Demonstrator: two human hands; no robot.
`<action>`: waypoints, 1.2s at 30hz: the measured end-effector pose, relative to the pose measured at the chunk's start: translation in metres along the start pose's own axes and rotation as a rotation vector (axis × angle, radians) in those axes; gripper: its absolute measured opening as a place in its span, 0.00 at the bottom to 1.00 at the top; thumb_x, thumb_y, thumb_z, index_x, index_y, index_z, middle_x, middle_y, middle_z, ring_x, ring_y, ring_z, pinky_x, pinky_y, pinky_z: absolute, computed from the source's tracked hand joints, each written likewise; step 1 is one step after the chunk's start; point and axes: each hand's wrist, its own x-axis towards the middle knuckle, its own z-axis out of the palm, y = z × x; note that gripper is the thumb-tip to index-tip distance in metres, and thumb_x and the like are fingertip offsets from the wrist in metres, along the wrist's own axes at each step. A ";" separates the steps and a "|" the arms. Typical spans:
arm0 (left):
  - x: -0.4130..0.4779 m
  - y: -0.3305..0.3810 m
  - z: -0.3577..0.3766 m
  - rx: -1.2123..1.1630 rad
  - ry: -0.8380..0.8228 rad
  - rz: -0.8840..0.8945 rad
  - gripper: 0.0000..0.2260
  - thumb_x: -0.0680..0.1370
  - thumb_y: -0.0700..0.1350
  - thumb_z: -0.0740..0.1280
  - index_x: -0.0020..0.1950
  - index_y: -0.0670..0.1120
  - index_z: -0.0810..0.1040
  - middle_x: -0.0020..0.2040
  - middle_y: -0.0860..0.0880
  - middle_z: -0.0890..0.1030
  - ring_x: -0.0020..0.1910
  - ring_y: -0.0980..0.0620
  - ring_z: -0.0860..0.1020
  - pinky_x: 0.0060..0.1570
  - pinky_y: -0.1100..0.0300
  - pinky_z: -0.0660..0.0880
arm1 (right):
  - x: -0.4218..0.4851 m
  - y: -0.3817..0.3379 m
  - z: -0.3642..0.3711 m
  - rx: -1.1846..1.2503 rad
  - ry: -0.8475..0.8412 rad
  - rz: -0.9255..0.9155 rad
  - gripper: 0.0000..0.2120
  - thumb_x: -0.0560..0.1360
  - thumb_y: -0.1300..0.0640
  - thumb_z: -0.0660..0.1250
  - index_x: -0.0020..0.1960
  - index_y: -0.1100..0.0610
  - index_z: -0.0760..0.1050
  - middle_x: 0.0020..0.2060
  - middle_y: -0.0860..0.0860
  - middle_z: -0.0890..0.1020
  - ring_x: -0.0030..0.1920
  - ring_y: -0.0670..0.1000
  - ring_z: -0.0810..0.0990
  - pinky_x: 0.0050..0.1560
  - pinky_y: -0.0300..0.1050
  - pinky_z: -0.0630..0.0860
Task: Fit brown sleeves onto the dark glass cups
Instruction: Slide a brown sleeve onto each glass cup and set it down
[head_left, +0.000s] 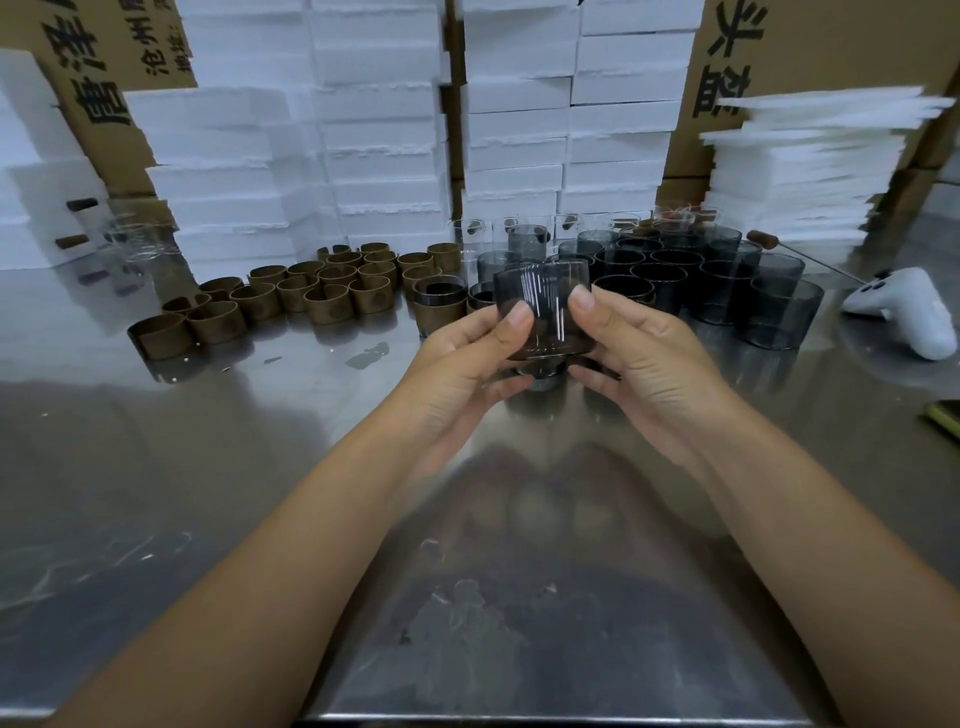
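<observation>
I hold one dark glass cup (543, 306) over the middle of the steel table (208, 467), between both hands. My left hand (467, 358) grips its left side, thumb on the glass. My right hand (639, 353) grips its right side the same way. A brownish band shows low on the cup, between my fingers; I cannot tell whether it is a sleeve. Several loose brown sleeves (322, 291) lie to the left. Behind the held cup stands a cup with a sleeve on it (439, 304). Several bare dark cups (717, 280) stand at the right.
White foam boxes (384, 130) are stacked along the back, with cardboard cartons behind them. Clear glasses (566, 226) stand behind the dark cups. A white controller (909, 312) lies at the far right, and a stack of foam sheets (805, 171) rises behind it.
</observation>
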 end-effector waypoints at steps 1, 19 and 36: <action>0.000 0.000 -0.001 -0.007 -0.011 -0.006 0.21 0.67 0.54 0.67 0.57 0.46 0.78 0.53 0.47 0.83 0.51 0.52 0.81 0.50 0.62 0.77 | 0.000 -0.001 -0.001 0.025 0.010 0.008 0.29 0.57 0.40 0.72 0.56 0.50 0.81 0.48 0.46 0.86 0.49 0.43 0.83 0.53 0.43 0.73; 0.002 0.000 0.004 0.173 -0.026 0.061 0.31 0.70 0.65 0.60 0.73 0.61 0.64 0.60 0.49 0.81 0.52 0.47 0.83 0.52 0.58 0.76 | 0.001 0.002 0.005 0.085 0.021 0.066 0.12 0.79 0.45 0.61 0.51 0.49 0.80 0.43 0.49 0.86 0.38 0.44 0.84 0.32 0.33 0.76; 0.003 -0.004 0.000 0.179 0.194 0.038 0.25 0.64 0.56 0.71 0.56 0.43 0.80 0.49 0.46 0.84 0.49 0.49 0.81 0.58 0.54 0.75 | 0.005 0.009 0.005 -0.077 -0.012 0.161 0.26 0.58 0.30 0.65 0.41 0.51 0.83 0.33 0.45 0.81 0.32 0.44 0.78 0.39 0.39 0.74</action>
